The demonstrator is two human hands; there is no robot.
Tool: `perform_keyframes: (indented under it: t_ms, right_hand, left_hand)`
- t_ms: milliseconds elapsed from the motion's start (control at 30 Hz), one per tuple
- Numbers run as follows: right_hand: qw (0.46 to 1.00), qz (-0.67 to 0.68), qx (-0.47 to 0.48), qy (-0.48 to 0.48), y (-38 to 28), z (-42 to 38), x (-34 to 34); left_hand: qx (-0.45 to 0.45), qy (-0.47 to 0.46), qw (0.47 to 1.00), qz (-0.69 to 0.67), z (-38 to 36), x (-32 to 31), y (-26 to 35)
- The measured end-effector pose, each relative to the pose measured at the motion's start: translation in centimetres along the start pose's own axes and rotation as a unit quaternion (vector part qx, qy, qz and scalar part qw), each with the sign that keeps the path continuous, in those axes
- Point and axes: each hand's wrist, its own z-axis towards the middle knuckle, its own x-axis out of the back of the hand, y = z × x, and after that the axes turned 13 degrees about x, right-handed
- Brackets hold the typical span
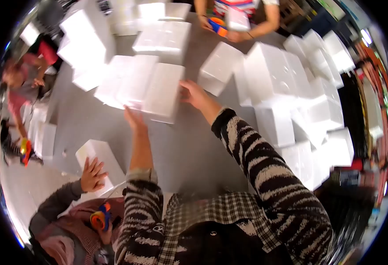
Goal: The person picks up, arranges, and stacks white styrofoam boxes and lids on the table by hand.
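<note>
White foam boxes [163, 90] stand side by side on the grey table [198, 145] in front of me. My left hand [135, 119] touches the near end of this row, its fingers stretched forward and partly lost against the bright white. At the right side of the rightmost box in the row is my right hand [195, 94], fingers apart and against or very close to the box wall. Neither hand wraps round a box. Another white foam box [220, 66] lies just beyond my right hand.
White boxes are stacked on the right [273, 77] and back left [85, 42]. Across the table a person holds a blue-orange tape dispenser [218, 27] and a small white box [237, 19]. Lower left, another person's hand [93, 174] rests on a box [103, 159]; their other holds a dispenser [100, 217].
</note>
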Motion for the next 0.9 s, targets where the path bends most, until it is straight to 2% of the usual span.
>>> perform_keyframes:
  t_ms: [33, 100, 200, 267, 367, 467, 533, 600, 633, 700, 733, 800, 833, 900]
  right_hand:
    - [0.999, 0.025, -0.024, 0.041, -1.8, -2.3, 0.6]
    - [0.995, 0.012, -0.035, 0.092, -4.4, -7.2, 2.8]
    - [0.990, -0.097, 0.075, 0.065, -8.9, -18.4, 8.0]
    - [0.957, -0.205, 0.177, 0.100, -11.5, -27.7, 11.0]
    - [0.863, -0.360, 0.204, 0.290, -13.0, -40.5, 13.2]
    - [0.779, -0.348, 0.237, 0.464, -8.7, -50.6, 14.8]
    - [0.710, -0.377, 0.225, 0.551, -4.9, -54.9, 14.8]
    - [0.647, -0.377, 0.210, 0.629, 0.1, -57.1, 16.2]
    - [0.617, -0.375, 0.195, 0.664, 1.5, -57.8, 16.6]
    - [0.733, -0.097, 0.082, 0.669, 1.4, -58.2, 16.0]
    - [0.767, 0.047, 0.018, 0.640, 1.6, -57.7, 15.8]
    - [0.846, 0.107, 0.036, 0.521, 2.7, -57.2, 16.2]
    - [0.878, 0.139, 0.043, 0.456, 3.4, -57.1, 16.5]
    - [0.902, 0.159, 0.086, 0.393, 4.0, -57.4, 17.1]
  left_hand:
    - [0.023, 0.053, 0.998, 0.040, -3.6, -0.3, -0.2]
    - [0.025, 0.045, 0.994, 0.100, -8.2, 1.6, -4.2]
    - [0.072, -0.058, 0.971, 0.222, -16.6, 4.1, -9.7]
    - [0.123, -0.133, 0.951, 0.251, -21.4, 4.2, -12.0]
    - [0.187, -0.270, 0.901, 0.284, -25.8, 2.7, -13.8]
    - [0.217, -0.368, 0.838, 0.340, -29.1, -1.3, -15.6]
    - [0.235, -0.418, 0.793, 0.375, -30.6, -4.3, -17.4]
    - [0.143, -0.511, 0.731, 0.430, -29.7, -4.9, -22.9]
    - [0.179, -0.500, 0.714, 0.457, -31.2, -6.7, -23.1]
    - [0.266, -0.460, 0.698, 0.480, -35.8, -10.0, -22.2]
    - [0.315, -0.432, 0.699, 0.476, -37.3, -10.9, -22.1]
    - [0.293, -0.463, 0.687, 0.477, -37.0, -9.0, -26.7]
    - [0.288, -0.454, 0.699, 0.472, -37.6, -9.4, -25.7]
    - [0.282, -0.440, 0.717, 0.460, -39.5, -10.0, -22.4]
